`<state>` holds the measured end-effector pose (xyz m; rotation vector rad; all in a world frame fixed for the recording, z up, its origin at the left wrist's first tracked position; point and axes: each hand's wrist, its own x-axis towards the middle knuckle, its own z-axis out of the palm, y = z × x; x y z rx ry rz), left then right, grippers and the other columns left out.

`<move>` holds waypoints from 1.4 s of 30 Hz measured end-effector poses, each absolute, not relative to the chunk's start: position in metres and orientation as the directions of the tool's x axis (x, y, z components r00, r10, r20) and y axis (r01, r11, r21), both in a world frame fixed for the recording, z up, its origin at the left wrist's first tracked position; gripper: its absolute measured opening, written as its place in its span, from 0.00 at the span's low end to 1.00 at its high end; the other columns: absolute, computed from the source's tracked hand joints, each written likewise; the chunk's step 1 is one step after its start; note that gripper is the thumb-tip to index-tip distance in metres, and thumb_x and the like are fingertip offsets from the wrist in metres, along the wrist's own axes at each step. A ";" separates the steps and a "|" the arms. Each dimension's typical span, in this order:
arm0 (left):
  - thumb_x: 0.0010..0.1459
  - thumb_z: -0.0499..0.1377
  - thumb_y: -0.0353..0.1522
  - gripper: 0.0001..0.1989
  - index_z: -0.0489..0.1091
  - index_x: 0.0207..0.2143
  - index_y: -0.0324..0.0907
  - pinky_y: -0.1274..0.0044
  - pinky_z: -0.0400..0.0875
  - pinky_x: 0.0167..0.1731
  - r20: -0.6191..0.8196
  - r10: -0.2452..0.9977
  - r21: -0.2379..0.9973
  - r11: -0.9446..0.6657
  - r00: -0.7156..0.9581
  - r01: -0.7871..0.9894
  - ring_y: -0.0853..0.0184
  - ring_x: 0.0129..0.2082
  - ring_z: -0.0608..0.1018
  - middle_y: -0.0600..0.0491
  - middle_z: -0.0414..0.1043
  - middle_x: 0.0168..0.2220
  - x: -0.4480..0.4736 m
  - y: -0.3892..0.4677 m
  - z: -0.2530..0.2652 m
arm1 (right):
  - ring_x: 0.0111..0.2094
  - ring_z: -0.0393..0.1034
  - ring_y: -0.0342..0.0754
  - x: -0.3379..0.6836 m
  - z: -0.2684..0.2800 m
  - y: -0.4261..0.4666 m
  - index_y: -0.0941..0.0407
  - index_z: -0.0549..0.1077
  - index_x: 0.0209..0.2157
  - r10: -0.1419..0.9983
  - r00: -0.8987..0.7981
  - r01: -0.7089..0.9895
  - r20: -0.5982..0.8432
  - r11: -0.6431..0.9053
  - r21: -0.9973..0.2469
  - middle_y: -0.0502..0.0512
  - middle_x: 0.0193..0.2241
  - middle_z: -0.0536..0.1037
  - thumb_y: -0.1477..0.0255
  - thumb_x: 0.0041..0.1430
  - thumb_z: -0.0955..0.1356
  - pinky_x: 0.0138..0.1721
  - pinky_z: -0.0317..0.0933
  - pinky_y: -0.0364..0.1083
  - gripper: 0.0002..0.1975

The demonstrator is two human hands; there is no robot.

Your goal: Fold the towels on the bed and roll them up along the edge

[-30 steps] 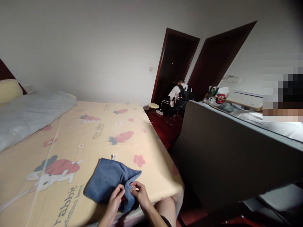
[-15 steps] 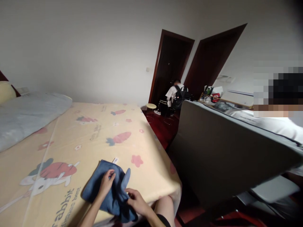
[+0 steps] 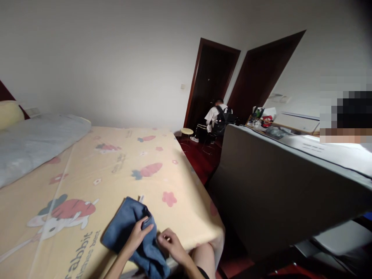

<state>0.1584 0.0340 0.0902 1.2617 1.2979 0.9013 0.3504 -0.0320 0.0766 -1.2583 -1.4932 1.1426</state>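
A dark blue folded cloth (image 3: pixel 119 223) with a small white tag at its far edge lies on the bed near my lap; its exact kind is not clear. My left hand (image 3: pixel 139 234) is closed on the bunched right part of this cloth, thumb and fingers pinching a fold. Beside the cloth's right edge, my right hand (image 3: pixel 171 242) is held with its fingers curled together. Whether a bit of the cloth is between those fingers is hidden. The near end of the cloth hangs in crumpled folds at the bed's edge.
The bed has a yellow printed sheet (image 3: pixel 151 155) and a grey quilt (image 3: pixel 43 139) at left. A dark panel (image 3: pixel 276 193) stands to the right, with a person in white behind it. Further back are a round stool (image 3: pixel 186 131) and another person with a black backpack (image 3: pixel 223 121).
My left hand has moved right and closed on the cloth's fold. A raised flap beside my right hand has gone down, and that hand has shifted slightly right.
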 end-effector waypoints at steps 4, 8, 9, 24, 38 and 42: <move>0.41 0.68 0.46 0.21 0.75 0.35 0.42 0.66 0.67 0.54 -0.038 0.967 0.979 -0.014 0.251 0.205 0.54 0.50 0.74 0.45 0.75 0.44 0.161 0.025 0.107 | 0.40 0.68 0.50 0.353 0.092 -0.021 0.49 0.66 0.60 0.992 -0.054 0.141 0.115 0.121 -0.983 0.59 0.57 0.67 0.57 0.60 0.66 0.39 0.63 0.48 0.27; 0.49 0.64 0.40 0.10 0.76 0.30 0.44 0.65 0.62 0.57 0.179 0.936 0.899 -0.281 0.303 0.337 0.54 0.52 0.70 0.45 0.70 0.47 0.164 0.021 0.126 | 0.40 0.68 0.49 0.336 0.114 -0.012 0.48 0.68 0.58 0.951 -0.201 0.137 0.234 0.264 -0.955 0.57 0.54 0.71 0.61 0.63 0.64 0.38 0.61 0.46 0.23; 0.50 0.63 0.40 0.09 0.76 0.29 0.45 0.64 0.61 0.57 0.210 0.933 0.874 -0.313 0.291 0.371 0.54 0.53 0.69 0.45 0.69 0.48 0.164 0.020 0.131 | 0.39 0.68 0.49 0.332 0.118 -0.010 0.49 0.72 0.54 0.946 -0.212 0.138 0.245 0.278 -0.951 0.57 0.49 0.74 0.61 0.63 0.65 0.37 0.61 0.46 0.20; 0.50 0.63 0.47 0.18 0.63 0.25 0.43 0.77 0.62 0.31 0.137 0.913 0.959 -0.219 0.385 0.180 0.68 0.28 0.65 0.57 0.59 0.25 0.144 0.014 0.172 | 0.37 0.66 0.50 0.330 0.175 -0.007 0.55 0.63 0.23 0.923 -0.050 -0.012 0.381 0.381 -0.925 0.55 0.32 0.71 0.59 0.55 0.69 0.40 0.59 0.47 0.17; 0.39 0.66 0.49 0.20 0.70 0.15 0.43 0.74 0.65 0.34 0.064 0.941 0.830 -0.235 0.332 0.506 0.63 0.27 0.72 0.53 0.72 0.21 0.073 0.072 0.163 | 0.35 0.67 0.47 0.399 0.232 -0.017 0.52 0.69 0.45 0.895 -0.279 0.581 0.347 0.445 -0.682 0.52 0.34 0.73 0.71 0.60 0.66 0.37 0.57 0.43 0.11; 0.41 0.62 0.54 0.23 0.69 0.15 0.44 0.74 0.66 0.32 0.265 0.949 0.752 -0.314 0.170 0.580 0.63 0.25 0.73 0.53 0.72 0.19 0.041 0.087 0.175 | 0.39 0.70 0.51 0.429 0.244 -0.012 0.52 0.74 0.42 0.920 -0.314 0.701 0.235 0.391 -0.597 0.54 0.37 0.77 0.74 0.55 0.69 0.39 0.57 0.44 0.12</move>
